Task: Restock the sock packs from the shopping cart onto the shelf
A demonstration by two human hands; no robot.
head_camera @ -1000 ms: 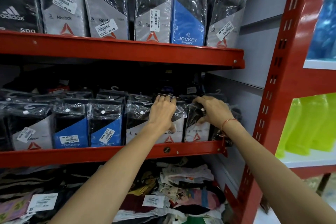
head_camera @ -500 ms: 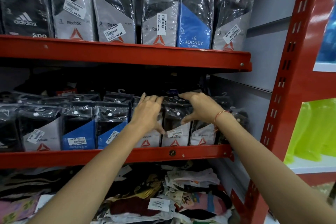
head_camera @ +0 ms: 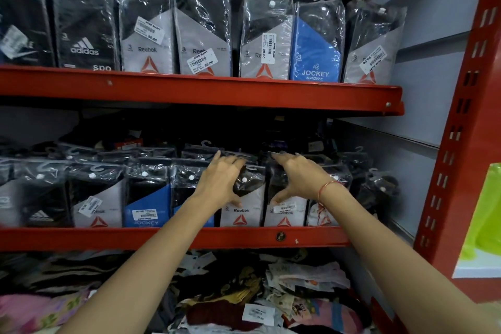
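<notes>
Reebok sock packs (head_camera: 241,203) stand upright on the middle red shelf (head_camera: 173,238), right of centre, and my left hand (head_camera: 221,182) and right hand (head_camera: 295,179) rest spread on their tops, fingers open, gripping nothing. I should press gently, nudging them square against the Jockey pack (head_camera: 146,207) to the left.

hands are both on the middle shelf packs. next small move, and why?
Probably press the two grey Reebok sock packs upright and flush in the row. The left hand rests spread on one clear-bagged grey Reebok pack, the right hand on its neighbour with the white price sticker. Neither hand grips anything, and the packs already stand on the red metal middle shelf.
</notes>
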